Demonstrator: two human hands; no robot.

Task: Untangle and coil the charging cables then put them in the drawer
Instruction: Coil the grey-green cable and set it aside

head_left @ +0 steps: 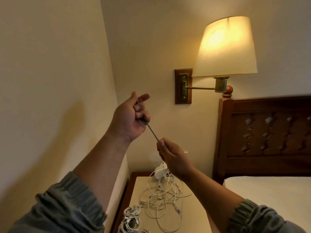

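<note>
A dark grey cable (151, 131) is stretched taut between both raised hands. My left hand (131, 117) grips its upper part, fingers curled round it, index finger sticking out. My right hand (173, 158) pinches the cable lower down, and white cables hang from under this hand. Below, a loose tangle of white cables (165, 197) lies on the nightstand top (144, 184), with a white charger block (159, 172) lifted at its far end. Coiled white cables (132, 211) lie near the nightstand's front left. No drawer is in view.
A lit wall lamp (225, 47) on a swing arm hangs above the nightstand. The dark wooden headboard (269, 135) and the white mattress (272, 194) stand to the right. A cream wall (50, 81) runs close along the left.
</note>
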